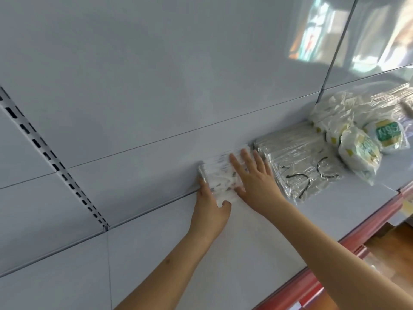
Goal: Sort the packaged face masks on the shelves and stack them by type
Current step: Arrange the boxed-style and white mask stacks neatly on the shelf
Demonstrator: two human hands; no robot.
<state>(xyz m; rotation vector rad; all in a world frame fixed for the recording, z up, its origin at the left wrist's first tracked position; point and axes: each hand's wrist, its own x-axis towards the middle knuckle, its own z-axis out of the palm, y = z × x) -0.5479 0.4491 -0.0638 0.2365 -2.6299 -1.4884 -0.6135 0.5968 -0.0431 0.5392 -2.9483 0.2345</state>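
Both hands were on a stack of white patterned mask packs (221, 175) pushed against the back panel (156, 86) of the grey shelf (223, 242). The left hand (211, 211) gripped the stack's near left corner, thumb curled over its front edge and fingers (203, 183) along its side. The right hand (254, 175) lay flat on top, fingers straight and spread. Just to the right lay a stack of clear-wrapped packs with black ear loops (299, 168), then white wrapped masks with green labels (359, 151).
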